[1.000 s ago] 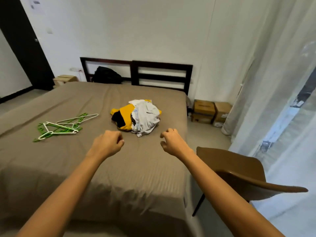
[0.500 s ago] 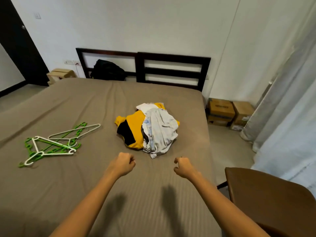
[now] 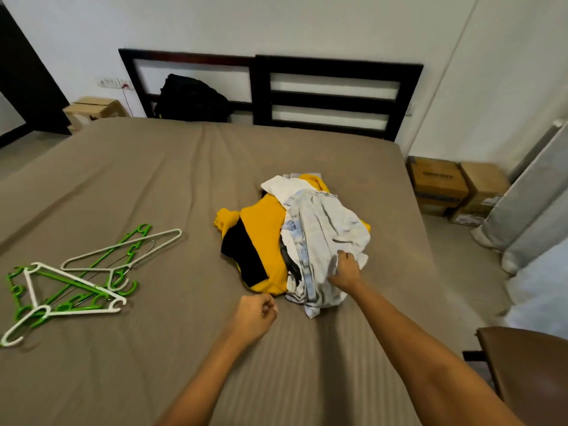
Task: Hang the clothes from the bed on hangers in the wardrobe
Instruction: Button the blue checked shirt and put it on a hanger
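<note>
A small heap of clothes lies mid-bed: a yellow and black garment (image 3: pixel 261 238) under a pale white-blue shirt (image 3: pixel 319 235). My right hand (image 3: pixel 345 272) rests on the near right part of the pale shirt, fingers curled into its cloth. My left hand (image 3: pixel 255 316) hovers just in front of the heap with fingers curled, holding nothing. A tangle of green and white hangers (image 3: pixel 76 281) lies on the bed's left side. No wardrobe is in view.
The brown bed (image 3: pixel 153 186) fills the view, with a dark headboard (image 3: pixel 335 96) and a black bag (image 3: pixel 190 98) at its far end. Cardboard boxes (image 3: pixel 455 189) and a curtain (image 3: pixel 534 204) stand at right. A brown chair (image 3: pixel 528 370) sits near right.
I have moved closer to the heap. My right hand went forward onto the pale shirt and closed on it; my left hand advanced to just short of the clothes.
</note>
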